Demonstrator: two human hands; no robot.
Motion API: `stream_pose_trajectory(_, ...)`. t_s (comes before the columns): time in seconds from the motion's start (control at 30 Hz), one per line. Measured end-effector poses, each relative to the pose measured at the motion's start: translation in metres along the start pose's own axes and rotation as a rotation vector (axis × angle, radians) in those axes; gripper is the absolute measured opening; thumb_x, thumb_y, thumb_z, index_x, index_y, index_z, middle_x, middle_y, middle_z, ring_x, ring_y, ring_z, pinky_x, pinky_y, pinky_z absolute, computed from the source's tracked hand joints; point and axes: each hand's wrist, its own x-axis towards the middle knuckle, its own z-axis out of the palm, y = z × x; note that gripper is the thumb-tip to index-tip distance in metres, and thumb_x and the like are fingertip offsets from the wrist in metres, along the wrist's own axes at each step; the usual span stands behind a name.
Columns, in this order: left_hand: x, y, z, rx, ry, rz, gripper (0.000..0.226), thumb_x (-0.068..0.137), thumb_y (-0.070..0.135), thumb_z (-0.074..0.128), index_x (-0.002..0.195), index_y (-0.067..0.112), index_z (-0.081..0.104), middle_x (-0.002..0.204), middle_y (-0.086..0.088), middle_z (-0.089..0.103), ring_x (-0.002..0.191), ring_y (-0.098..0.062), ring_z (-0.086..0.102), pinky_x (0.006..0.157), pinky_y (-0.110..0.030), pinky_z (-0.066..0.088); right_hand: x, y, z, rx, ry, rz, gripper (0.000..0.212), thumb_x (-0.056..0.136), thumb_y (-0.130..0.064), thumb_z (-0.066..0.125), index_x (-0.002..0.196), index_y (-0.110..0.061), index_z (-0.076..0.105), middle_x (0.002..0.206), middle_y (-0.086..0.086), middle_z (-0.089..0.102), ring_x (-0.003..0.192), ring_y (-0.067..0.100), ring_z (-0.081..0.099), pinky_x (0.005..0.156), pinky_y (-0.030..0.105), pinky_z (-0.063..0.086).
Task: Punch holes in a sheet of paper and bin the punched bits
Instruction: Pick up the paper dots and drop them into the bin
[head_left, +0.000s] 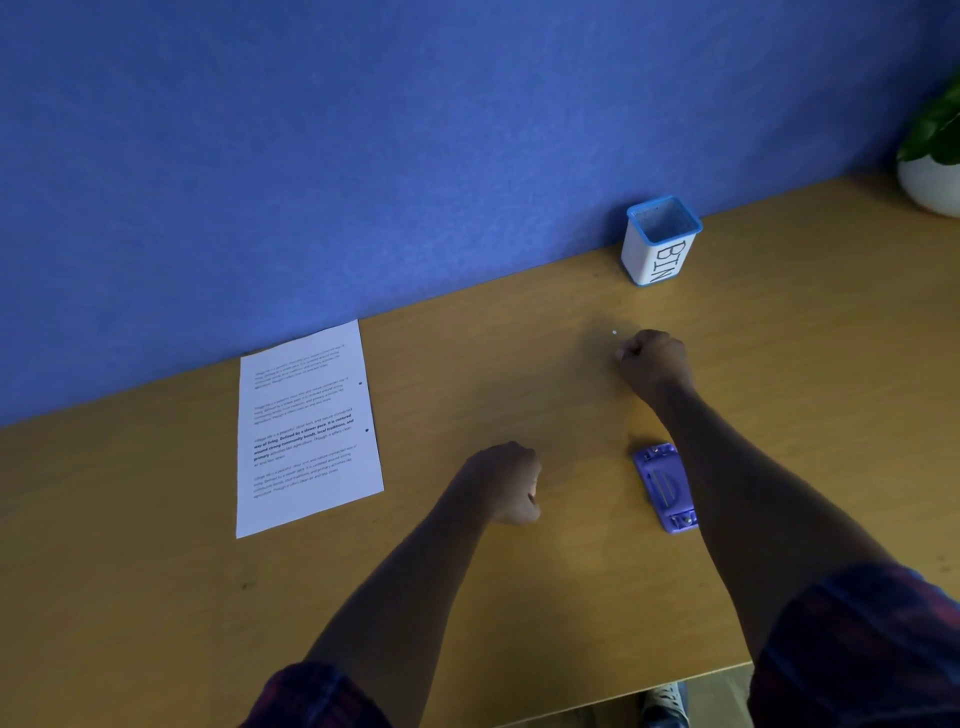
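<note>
the wooden desk (519, 597) runs against a blue felt partition (363, 130), and on it, from big to small, lie the printed sheet of paper (306, 431), the white cup lettered "bin" (661, 241), the purple hole punch (666, 487) and the punched bits. the sheet sits off to the left with its long axis running away from the person, two holes already showing along its right edge, so the punching looks done and the binning is what remains. the right hand (655, 364) rests on the desk with its fingers curled, and a small white speck at its fingertips suggests it is pinching one punched bit (too small to be sure, so i cannot tell whether it truly holds it). a second punched bit (614, 332) lies bare on the wood just beyond that hand, on the far-left side of the knuckles, between the hand and the bin. the bin stands further back against the partition, upright and open-topped, nearly straight ahead of the right hand with nothing between them. the right hand is clearly the nearer one. the left hand (506, 483) sits clenched on the desk, nearer the person, gripping nothing visible. the punch lies just beside the right forearm, out of the path. a potted plant (935, 156) stands at the far right corner.
</note>
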Motion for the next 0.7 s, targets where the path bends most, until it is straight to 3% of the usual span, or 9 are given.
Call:
stream_pose_trajectory(0.27,0.018,-0.018,-0.006,-0.501,0.16,-0.203,0.011,0.08,0.021,0.071,0.083,0.011,0.073,0.074,0.008,0.067,0.065,-0.005,0.061,0.055,-0.019,0.044,0.008,0.0,-0.006,0.007,0.051,-0.032,0.018,0.087,-0.014,0.06,0.091,-0.002,0.073,0.098,0.019,0.074,0.094,0.037,0.066,0.082,0.04,0.055)
stream_pose_trajectory(0.43,0.037,-0.012,-0.013,-0.711,0.286,-0.27,0.009,0.069,0.021,0.07,0.064,0.018,0.064,0.065,0.001,0.068,0.06,-0.012,0.061,0.056,-0.024,0.047,0.014,0.001,-0.009,0.013,0.089,-0.017,0.017,0.087,-0.013,0.06,0.092,-0.007,0.075,0.095,0.015,0.075,0.09,0.034,0.067,0.079,0.037,0.056)
stream_pose_trajectory(0.57,0.055,0.0,-0.023,-0.832,0.406,-0.289,0.007,0.069,0.012,0.069,0.066,0.009,0.064,0.06,-0.001,0.068,0.048,-0.004,0.057,0.045,-0.015,0.041,0.019,0.0,-0.008,-0.013,0.077,-0.06,0.015,0.087,-0.015,0.065,0.093,-0.009,0.077,0.096,0.013,0.075,0.09,0.033,0.068,0.078,0.038,0.056)
stream_pose_trajectory(0.7,0.076,0.009,-0.027,-0.984,0.523,-0.303,0.005,0.058,0.012,0.068,0.06,0.01,0.063,0.063,-0.013,0.072,0.056,-0.016,0.062,0.056,-0.026,0.049,0.028,-0.004,-0.004,-0.117,0.035,-0.103,0.015,0.088,-0.016,0.064,0.095,-0.017,0.078,0.098,0.009,0.075,0.09,0.03,0.068,0.078,0.037,0.057)
